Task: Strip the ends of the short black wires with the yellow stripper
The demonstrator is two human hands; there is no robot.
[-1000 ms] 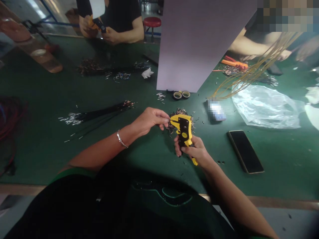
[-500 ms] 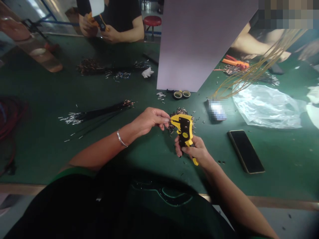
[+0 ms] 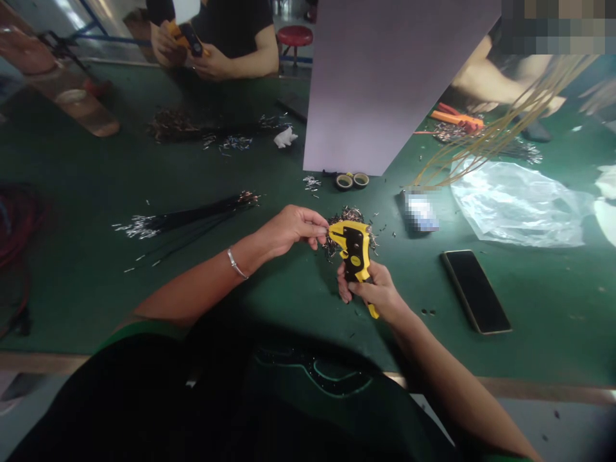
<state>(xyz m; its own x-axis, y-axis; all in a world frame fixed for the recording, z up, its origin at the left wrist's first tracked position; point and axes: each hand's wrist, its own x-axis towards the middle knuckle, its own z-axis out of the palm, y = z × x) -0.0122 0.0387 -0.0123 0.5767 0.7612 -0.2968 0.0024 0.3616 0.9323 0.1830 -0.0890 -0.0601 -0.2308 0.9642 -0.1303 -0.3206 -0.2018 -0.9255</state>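
Observation:
My right hand (image 3: 373, 289) is wrapped around the handles of a yellow and black wire stripper (image 3: 355, 247), its jaws pointing left. Thumb and fingers of my left hand (image 3: 301, 228) pinch a thin wire right at the jaw tip; most of the wire is hidden by the fingers. Beneath and behind the tool lies a pile of short wire pieces (image 3: 352, 213) with shiny ends. To the left of my left hand, a bundle of black wires (image 3: 192, 218) rests on the green table (image 3: 289, 308), with bare copper ends toward the hand and silvery ends away from it.
A pale upright panel (image 3: 375, 83) stands ahead, two tape rolls (image 3: 353, 181) at its foot. Right of my hands are a phone (image 3: 476, 292), a small box (image 3: 419, 212) and a plastic bag (image 3: 520, 205). Across the table, a person (image 3: 216, 51) holds a similar tool.
The wire stripper has tilted very slightly, its handle end shifting a little left. My left hand keeps its pinch at the jaws. Across the table, the person's tool has shifted a little.

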